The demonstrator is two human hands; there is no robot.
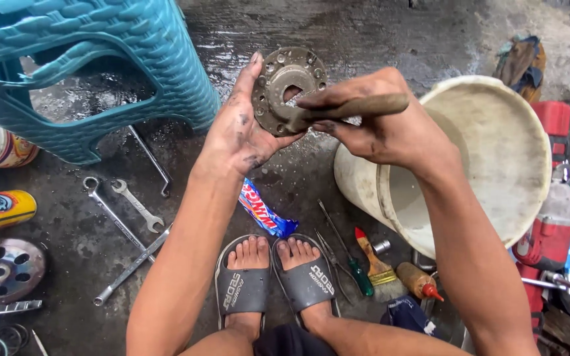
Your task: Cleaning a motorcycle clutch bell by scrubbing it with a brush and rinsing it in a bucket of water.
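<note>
Here the left hand (pixel 242 128) is cupping a round, grimy metal hub (pixel 288 89) upright above the wet concrete floor (pixel 364 33), its face toward the person. The right hand (pixel 380 125) is gripping a wooden-handled tool (pixel 354 109) lying crosswise, tip pressing the hub's lower face.

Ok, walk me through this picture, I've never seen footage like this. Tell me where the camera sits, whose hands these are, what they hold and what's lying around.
The camera sits on a person's head and looks down, so both arms and the sandalled feet belong to the wearer. The left hand props up a round, grimy metal disc with holes. The right hand grips a wooden-handled tool laid across that disc; its working end is hidden. On the wet concrete floor lie several wrenches, a snack wrapper, a screwdriver and a paintbrush. A pale bucket stands on the right, a teal plastic stool on the left.
</note>
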